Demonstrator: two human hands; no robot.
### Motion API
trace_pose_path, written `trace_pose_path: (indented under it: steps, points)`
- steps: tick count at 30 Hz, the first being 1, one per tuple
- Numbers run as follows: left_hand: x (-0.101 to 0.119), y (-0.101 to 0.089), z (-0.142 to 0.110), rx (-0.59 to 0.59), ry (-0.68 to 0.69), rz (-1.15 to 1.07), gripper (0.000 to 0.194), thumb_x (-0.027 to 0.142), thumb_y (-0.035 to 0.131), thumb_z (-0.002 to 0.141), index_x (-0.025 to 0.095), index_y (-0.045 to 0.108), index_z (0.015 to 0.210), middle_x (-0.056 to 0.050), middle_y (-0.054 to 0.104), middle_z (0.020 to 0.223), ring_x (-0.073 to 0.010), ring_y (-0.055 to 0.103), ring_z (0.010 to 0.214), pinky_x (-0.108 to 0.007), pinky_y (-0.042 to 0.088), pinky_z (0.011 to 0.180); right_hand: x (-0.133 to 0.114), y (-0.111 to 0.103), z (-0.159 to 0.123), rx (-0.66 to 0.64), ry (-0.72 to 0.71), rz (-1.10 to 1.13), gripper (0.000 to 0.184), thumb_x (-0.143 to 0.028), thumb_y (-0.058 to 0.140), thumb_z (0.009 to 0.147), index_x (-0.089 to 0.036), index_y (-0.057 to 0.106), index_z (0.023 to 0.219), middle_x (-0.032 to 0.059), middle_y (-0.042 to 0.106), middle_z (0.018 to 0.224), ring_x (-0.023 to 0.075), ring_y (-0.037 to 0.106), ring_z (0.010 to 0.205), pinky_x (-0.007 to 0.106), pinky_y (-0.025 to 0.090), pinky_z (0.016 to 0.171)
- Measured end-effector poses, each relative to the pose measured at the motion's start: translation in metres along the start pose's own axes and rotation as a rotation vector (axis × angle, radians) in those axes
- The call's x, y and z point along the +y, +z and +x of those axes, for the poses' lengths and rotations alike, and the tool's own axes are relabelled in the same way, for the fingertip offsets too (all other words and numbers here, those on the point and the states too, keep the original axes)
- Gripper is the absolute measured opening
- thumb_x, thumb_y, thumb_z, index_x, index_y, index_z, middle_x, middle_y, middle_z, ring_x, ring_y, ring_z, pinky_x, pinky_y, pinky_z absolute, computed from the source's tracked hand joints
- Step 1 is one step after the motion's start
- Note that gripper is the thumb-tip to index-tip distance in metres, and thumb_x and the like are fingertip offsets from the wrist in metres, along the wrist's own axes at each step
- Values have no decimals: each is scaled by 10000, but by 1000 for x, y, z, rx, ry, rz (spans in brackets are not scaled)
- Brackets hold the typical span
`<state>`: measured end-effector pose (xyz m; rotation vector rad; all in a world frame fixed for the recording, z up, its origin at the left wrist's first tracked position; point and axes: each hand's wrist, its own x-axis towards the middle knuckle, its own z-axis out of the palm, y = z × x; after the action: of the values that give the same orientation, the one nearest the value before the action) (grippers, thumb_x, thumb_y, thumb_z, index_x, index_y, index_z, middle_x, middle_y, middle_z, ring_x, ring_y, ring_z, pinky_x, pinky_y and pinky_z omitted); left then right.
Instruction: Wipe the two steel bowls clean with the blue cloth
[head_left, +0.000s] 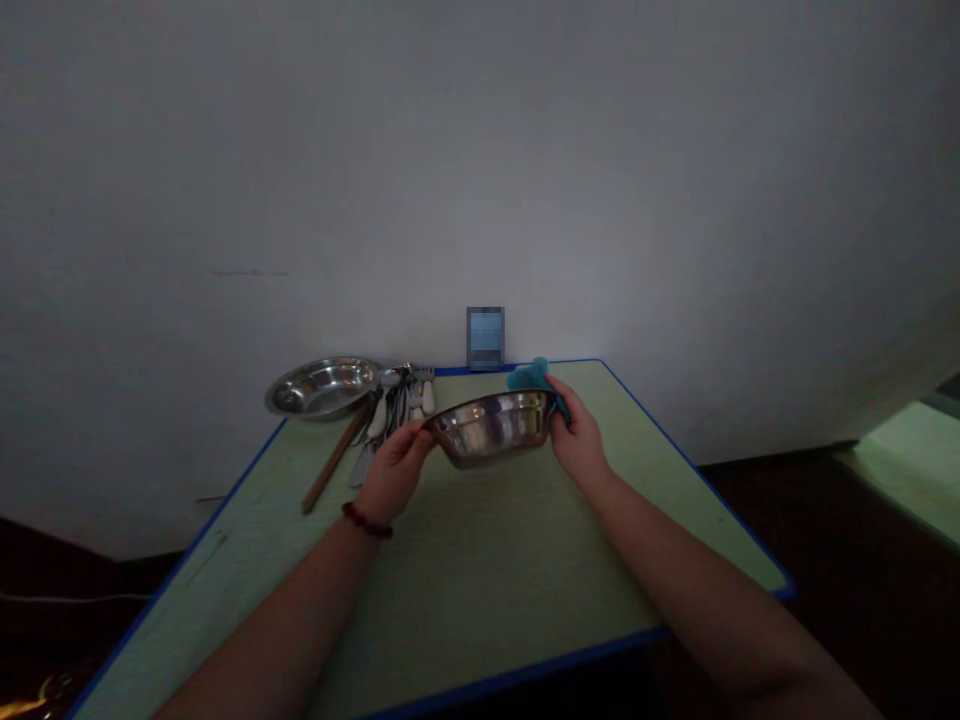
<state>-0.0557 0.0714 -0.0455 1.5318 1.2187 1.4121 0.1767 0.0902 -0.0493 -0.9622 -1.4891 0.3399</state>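
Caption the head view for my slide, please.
Left hand and right hand hold a bowl over the table, a blue cloth in the right.

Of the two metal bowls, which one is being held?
The metal bowl gripped between the left hand and the right hand; the other bowl sits at the far left of the table, touched by neither.

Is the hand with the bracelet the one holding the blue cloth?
No, the right hand holds the blue cloth, while the left hand, with the bracelet at its wrist, grips the metal bowl.
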Motion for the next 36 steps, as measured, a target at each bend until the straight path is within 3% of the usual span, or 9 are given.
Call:
trace_pose_path:
  steps: [8,18,29,36]
  points:
    - [-1,5,1,-47,-104,-254,350,520,631,651,194,625,780,-26,701,778,-214,647,793,-387,492,825,0,1,1,-26,42,27,533,-60,381,701,-212,549,1184,37,603,1179,159,537,1116,359,385,1005]
    - [-2,4,3,-59,-248,-283,316,476,637,670,182,584,775,-35,676,805,-189,643,791,-361,541,749,11,3,2,-35,201,33,518,-80,402,672,-208,563,1147,40,620,1144,179,545,1091,397,377,995]
    - [4,5,2,-88,-306,-338,288,415,664,653,180,561,785,-13,663,797,-171,644,766,-385,548,726,18,4,3,-8,240,-13,531,-86,404,651,-202,544,1150,65,599,1168,209,521,1115,446,348,999]
    - [10,5,-1,-120,-327,-340,297,388,682,651,178,584,837,-26,664,810,-171,639,779,-351,559,684,21,4,4,22,251,13,514,-79,406,650,-200,557,1126,53,626,1115,196,548,1068,414,373,975]
